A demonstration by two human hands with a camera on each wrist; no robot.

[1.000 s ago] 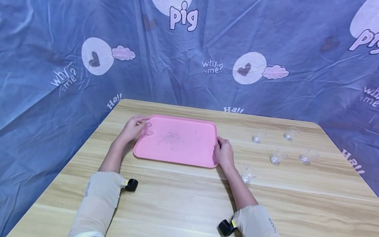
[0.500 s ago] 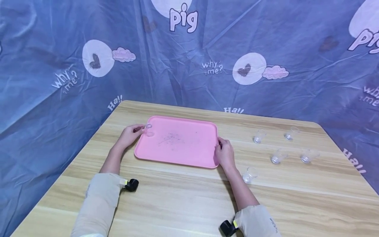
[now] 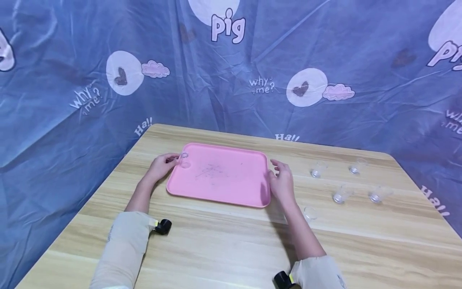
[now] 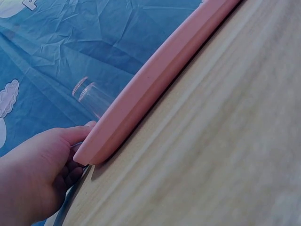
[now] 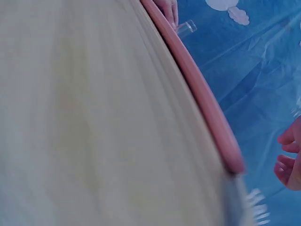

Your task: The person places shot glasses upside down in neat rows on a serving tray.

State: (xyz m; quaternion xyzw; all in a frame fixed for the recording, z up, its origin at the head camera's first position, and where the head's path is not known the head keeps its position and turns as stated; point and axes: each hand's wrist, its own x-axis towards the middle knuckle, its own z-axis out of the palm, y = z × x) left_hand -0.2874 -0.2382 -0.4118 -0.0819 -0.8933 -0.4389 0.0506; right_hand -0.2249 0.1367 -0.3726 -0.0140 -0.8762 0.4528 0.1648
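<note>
A pink tray (image 3: 220, 174) lies flat on the wooden surface (image 3: 223, 241), a small clear glass (image 3: 184, 157) standing in its far left corner. The left hand (image 3: 160, 165) pinches that glass at the tray's left edge. The right hand (image 3: 282, 181) hovers just beside the right edge, fingers spread and holding nothing; five more glasses (image 3: 341, 194) stand to the right.

Left hand (image 3: 161, 165) curled; right hand (image 3: 282, 182) lifted, fingers loosely spread

Pink tray rim cutting across pale wood, fingertips at the edge.

The blurred light wooden tabletop (image 5: 84, 122) fills the left; the pink plastic tray's rim (image 5: 197, 89) runs diagonally over it. The right hand's fingers (image 5: 289, 160) hang loosely just off its near corner. At the far end, another hand (image 5: 168, 9) sits beside a small clear glass cup (image 5: 187, 26), with crumpled blue cloth (image 5: 254, 61) behind.
</note>
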